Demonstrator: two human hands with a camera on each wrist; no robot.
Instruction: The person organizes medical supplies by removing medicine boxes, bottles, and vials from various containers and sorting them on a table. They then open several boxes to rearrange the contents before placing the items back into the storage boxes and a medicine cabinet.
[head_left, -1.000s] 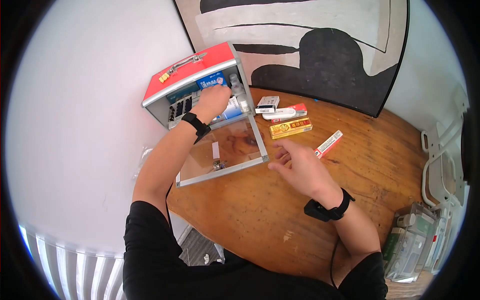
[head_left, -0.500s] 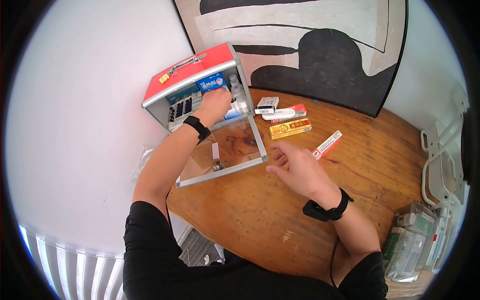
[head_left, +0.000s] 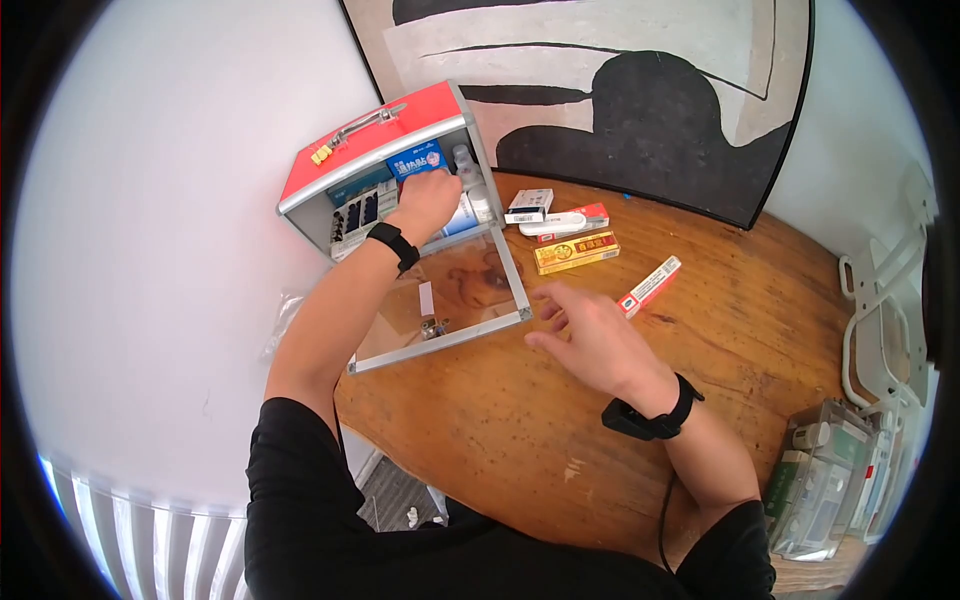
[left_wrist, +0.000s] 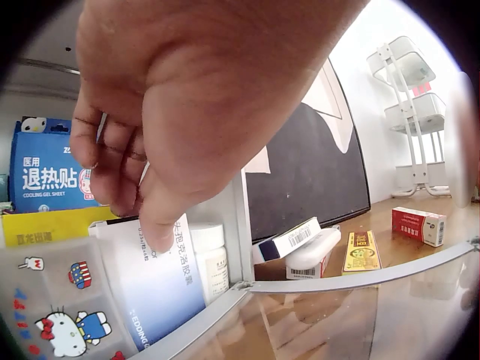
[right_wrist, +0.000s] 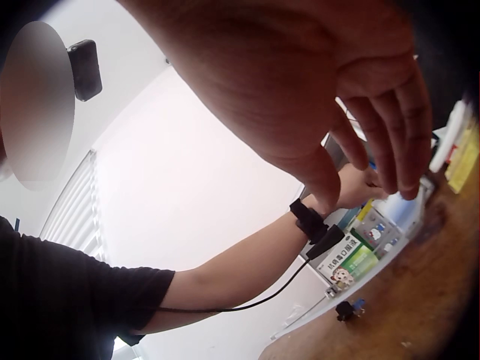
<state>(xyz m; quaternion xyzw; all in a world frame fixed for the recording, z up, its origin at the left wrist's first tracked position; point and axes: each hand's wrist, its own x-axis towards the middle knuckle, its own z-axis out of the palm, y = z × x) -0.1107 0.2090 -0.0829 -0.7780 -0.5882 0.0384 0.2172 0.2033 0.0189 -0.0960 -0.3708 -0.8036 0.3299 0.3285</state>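
Note:
My left hand (head_left: 428, 203) reaches inside a red medicine case (head_left: 425, 108) whose clear front door (head_left: 470, 290) is folded down onto the table. In the left wrist view its thumb lies on the face of a white-and-blue medicine box (left_wrist: 161, 292) and its fingers bend at the top edge, pinching it. Behind the hand stands a blue cooling gel sheet box (left_wrist: 49, 176); a Hello Kitty pouch (left_wrist: 64, 307) and a white bottle (left_wrist: 214, 259) flank the held box. My right hand (head_left: 600, 340) hovers over the table, fingers loosely bent, holding nothing, near a red-and-white box (head_left: 650, 287).
Right of the case lie a yellow box (head_left: 577, 252), a white thermometer-like device (head_left: 552, 224) on a red box, and a small white box (head_left: 529, 205). A framed picture (head_left: 650, 130) leans behind. A clear bin (head_left: 825, 480) of packages stands at the right.
The left hand shifts only slightly within the case, staying at the white-and-blue box. The right hand keeps its place over the table, and the head view has drifted a little.

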